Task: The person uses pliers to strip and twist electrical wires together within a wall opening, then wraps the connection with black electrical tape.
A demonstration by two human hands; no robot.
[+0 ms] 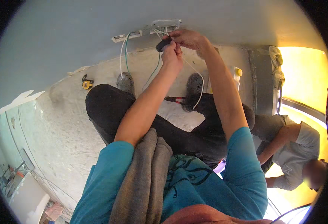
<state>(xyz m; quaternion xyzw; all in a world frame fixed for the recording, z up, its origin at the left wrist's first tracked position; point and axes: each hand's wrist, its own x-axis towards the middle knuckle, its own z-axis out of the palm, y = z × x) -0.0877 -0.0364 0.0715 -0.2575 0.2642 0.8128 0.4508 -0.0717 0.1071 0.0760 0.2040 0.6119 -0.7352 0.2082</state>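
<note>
My left hand (172, 56) is closed on a small black roll (163, 45), which looks like electrical tape. Just beyond it, my right hand (188, 39) has its fingers bent together by the wires at the wall; what they pinch is too small to make out. White and green wires (126, 52) come out of a long recessed slot (134, 35) low in the grey wall. One white wire (198, 72) hangs down past my right forearm, toward my shoe. A green wire (157, 67) drops to the floor beside my left forearm.
A yellow and black tape measure (87, 82) lies on the dusty floor at left. Red-handled pliers (178, 100) are by my right shoe (194, 86). A white jug (235, 76) with a yellow cap stands to the right. Another person (294, 149) bends forward at far right.
</note>
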